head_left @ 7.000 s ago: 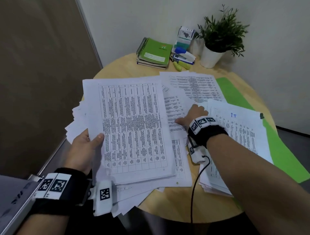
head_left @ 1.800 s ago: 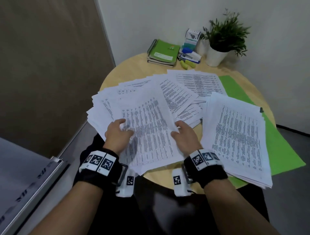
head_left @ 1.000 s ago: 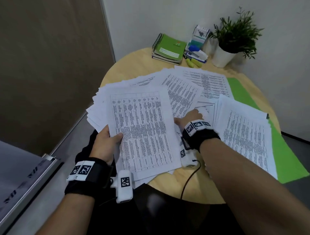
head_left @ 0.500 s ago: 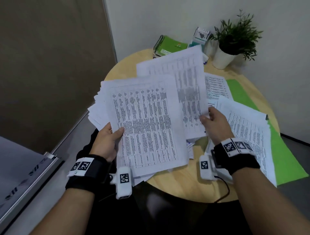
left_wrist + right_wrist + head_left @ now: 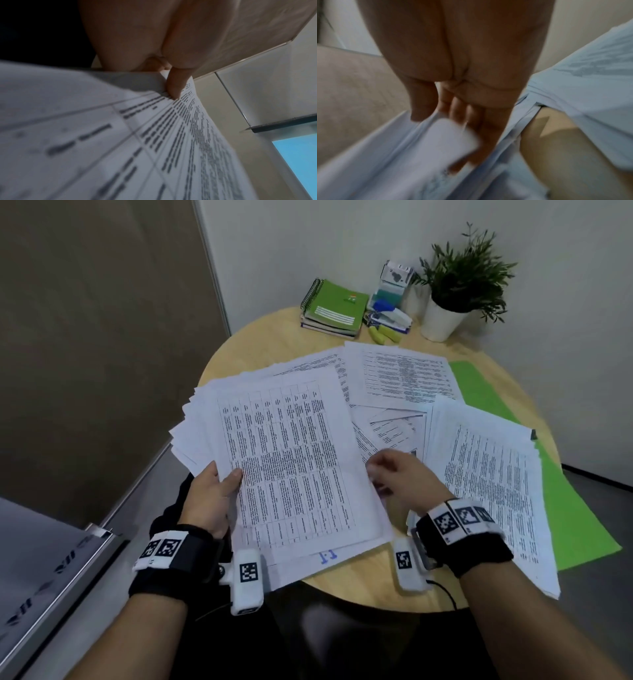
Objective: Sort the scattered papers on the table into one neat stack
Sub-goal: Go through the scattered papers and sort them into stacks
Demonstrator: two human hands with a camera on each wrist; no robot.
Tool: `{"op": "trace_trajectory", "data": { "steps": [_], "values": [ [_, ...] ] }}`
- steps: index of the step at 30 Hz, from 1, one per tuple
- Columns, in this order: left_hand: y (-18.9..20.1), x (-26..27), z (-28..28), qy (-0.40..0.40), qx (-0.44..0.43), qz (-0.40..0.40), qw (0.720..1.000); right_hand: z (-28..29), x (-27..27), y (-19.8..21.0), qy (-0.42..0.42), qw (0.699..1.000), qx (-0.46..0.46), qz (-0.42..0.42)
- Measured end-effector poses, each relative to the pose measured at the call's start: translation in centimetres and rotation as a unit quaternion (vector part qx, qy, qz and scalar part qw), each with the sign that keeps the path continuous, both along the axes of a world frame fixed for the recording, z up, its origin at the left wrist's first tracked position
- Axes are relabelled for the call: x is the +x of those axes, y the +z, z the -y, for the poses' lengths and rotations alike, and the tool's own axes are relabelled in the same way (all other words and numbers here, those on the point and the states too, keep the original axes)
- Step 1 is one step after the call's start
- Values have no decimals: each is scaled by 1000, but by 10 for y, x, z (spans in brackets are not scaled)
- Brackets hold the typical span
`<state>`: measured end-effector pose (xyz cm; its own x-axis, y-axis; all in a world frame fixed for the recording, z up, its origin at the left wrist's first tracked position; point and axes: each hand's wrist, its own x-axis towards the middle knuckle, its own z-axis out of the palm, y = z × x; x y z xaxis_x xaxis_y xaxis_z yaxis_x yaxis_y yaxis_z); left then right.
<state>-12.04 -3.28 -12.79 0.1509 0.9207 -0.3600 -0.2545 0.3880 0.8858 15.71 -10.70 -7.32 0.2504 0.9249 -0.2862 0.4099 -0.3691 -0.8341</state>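
Printed sheets lie scattered over a round wooden table (image 5: 359, 587). My left hand (image 5: 224, 484) grips the left edge of a thick fanned bundle (image 5: 291, 460), thumb on top; the left wrist view shows that thumb (image 5: 175, 83) pressing the bundle (image 5: 154, 148). My right hand (image 5: 375, 479) is at the bundle's right edge and pinches the top sheet there. The right wrist view is blurred, with the sheet (image 5: 447, 143) lying across my fingers (image 5: 476, 135) below the thumb. A second squared pile (image 5: 489, 484) lies right of my right hand. Loose sheets (image 5: 407, 374) remain behind.
A green folder (image 5: 575, 508) lies under the right pile and reaches the table's right edge. At the back stand green spiral notebooks (image 5: 335, 308), a stapler with small desk items (image 5: 390, 316) and a potted plant (image 5: 445, 316). A brown wall panel is close on the left.
The sheet my right hand held up half a second ago now lies on top of the left-hand bundle. My right hand has dropped to the bundle's right edge.
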Motion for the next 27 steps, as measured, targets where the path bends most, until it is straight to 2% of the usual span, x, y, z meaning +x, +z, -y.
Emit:
{"op": "trace_trajectory", "data": {
  "steps": [2,4,7,9,10,12,15,17,19,21,24,27],
  "values": [
    [0,2,0,5,10,-22,1000,-18,10,-6,-80,988,-14,130],
    [0,4,-1,-4,20,-47,999,-34,14,-14,-85,967,-74,226],
    [2,4,0,-15,23,-50,998,-44,10,-28,-58,930,-154,328],
    [2,3,1,-23,19,-37,999,-46,8,-34,-72,920,-156,353],
    [2,2,1,-23,17,-32,999,-46,8,-33,-90,928,-132,335],
    [3,1,0,-19,13,-23,999,-45,12,-26,-114,960,-66,248],
    [10,4,-2,-16,21,-8,1000,-31,25,-16,-104,981,-24,162],
    [15,7,-4,-10,17,2,1000,-18,27,-9,-129,991,29,38],
    [21,13,-4,-4,12,9,1000,-4,25,-2,-169,975,75,-126],
    [28,21,-5,0,9,12,1000,7,20,3,-182,952,90,-229],
    [37,29,-6,11,-16,27,999,20,10,7,-161,938,96,-290],
    [51,35,-6,-4,-22,5,1000,32,-1,12,-139,933,82,-322]
  ]
}}
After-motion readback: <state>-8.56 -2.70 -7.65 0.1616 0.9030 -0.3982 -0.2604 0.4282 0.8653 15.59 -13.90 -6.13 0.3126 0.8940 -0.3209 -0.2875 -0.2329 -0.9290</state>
